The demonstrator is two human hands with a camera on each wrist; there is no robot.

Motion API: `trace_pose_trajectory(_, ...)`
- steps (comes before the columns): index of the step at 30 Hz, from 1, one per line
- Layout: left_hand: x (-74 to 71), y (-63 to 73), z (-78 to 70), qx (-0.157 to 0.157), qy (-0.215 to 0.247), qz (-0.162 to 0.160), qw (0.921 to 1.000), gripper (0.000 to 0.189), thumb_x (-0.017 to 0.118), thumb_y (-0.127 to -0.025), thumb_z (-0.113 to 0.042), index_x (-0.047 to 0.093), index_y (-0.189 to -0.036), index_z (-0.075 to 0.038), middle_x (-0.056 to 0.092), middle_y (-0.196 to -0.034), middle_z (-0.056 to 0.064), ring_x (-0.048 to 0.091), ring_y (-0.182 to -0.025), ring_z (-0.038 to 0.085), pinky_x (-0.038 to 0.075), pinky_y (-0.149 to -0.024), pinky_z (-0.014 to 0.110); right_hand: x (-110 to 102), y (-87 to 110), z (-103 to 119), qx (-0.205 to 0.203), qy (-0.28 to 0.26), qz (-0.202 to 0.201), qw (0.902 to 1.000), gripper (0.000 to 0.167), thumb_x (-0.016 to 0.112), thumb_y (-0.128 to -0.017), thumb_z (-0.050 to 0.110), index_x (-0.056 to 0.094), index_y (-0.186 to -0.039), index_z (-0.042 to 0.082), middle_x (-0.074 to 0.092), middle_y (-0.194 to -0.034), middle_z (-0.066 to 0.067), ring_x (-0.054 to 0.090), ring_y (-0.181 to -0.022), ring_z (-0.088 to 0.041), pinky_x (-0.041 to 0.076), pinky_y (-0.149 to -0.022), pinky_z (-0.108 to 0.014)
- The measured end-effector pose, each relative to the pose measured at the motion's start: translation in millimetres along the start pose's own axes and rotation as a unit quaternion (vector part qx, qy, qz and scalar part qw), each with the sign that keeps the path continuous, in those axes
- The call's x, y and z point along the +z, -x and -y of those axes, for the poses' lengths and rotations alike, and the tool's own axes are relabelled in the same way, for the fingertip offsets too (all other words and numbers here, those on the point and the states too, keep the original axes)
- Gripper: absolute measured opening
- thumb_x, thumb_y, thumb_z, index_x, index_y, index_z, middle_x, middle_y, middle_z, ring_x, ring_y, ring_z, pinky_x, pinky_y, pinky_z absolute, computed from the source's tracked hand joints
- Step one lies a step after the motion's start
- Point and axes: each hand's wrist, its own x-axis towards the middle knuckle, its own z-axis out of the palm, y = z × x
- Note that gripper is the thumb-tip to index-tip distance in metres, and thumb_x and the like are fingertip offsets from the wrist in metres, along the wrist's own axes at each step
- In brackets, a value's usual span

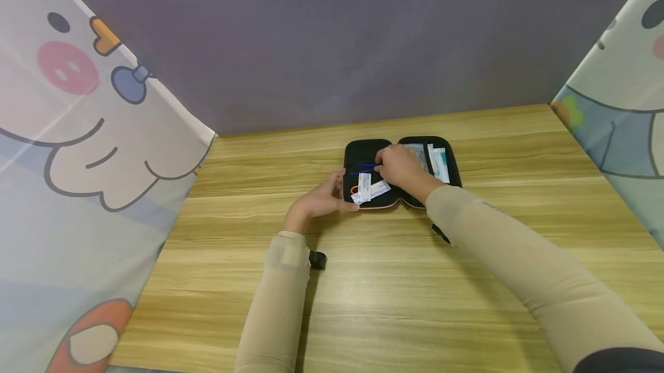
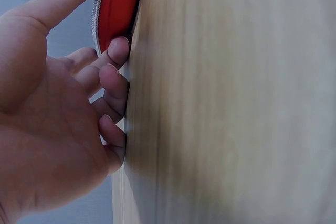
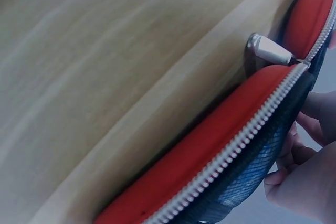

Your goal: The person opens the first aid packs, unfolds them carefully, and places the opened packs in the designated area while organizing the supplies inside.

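Observation:
A zip case (image 1: 384, 203) lies open on the table, black inside and red outside, with a metal zipper along its edge (image 3: 226, 161). My left hand (image 1: 324, 197) holds the case's near left corner, thumb along the front edge; in the left wrist view its lower fingertips (image 2: 113, 132) rest on the wood. Over the middle of the case, my right hand (image 1: 402, 166) pinches one end of thin blue tweezers (image 1: 361, 173) lying across the left half. White paper packets (image 1: 365, 187) and an orange loop (image 1: 354, 190) show below them. The right fingertips are partly hidden in the right wrist view.
The case's right half holds a clear packet (image 1: 417, 153) and white-and-green packets (image 1: 441, 164) beside a black strap. A metal zipper pull (image 3: 270, 50) hangs at the fold. The wooden table (image 1: 373, 292) meets a grey wall (image 1: 332, 44) behind and printed cloth (image 1: 67, 148) at the sides.

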Motion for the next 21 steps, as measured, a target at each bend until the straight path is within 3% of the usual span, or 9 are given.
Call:
trace_pose_trajectory(14,-0.1,0.3,0.6,0.004,0.001,-0.002,1.0,0.114,0.087,-0.089,-0.036,0.011,-0.172,-0.021,0.057,-0.122,0.008,0.053,-0.112,0.025,0.039,-0.114,0.047,-2.4,-3.9,3.4,0.014,0.032,-0.01,0.9993,0.027,0.069,-0.105,0.035,0.079,-0.099,0.011,0.079,-0.106,-0.007,0.07,-0.112,-0.032,0.046,-0.112,-0.06)
trace_pose_trajectory(21,-0.5,-0.7,-0.2,0.005,-0.007,-0.001,1.0,0.114,0.087,-0.089,-0.036,0.011,-0.172,-0.021,0.057,-0.12,0.007,0.053,-0.11,0.024,0.04,-0.108,0.044,-2.8,-3.9,2.6,0.015,0.066,-0.003,0.9977,0.03,0.067,-0.106,0.033,0.079,-0.108,0.005,0.079,-0.114,-0.014,0.067,-0.117,-0.038,0.042,-0.115,-0.062)
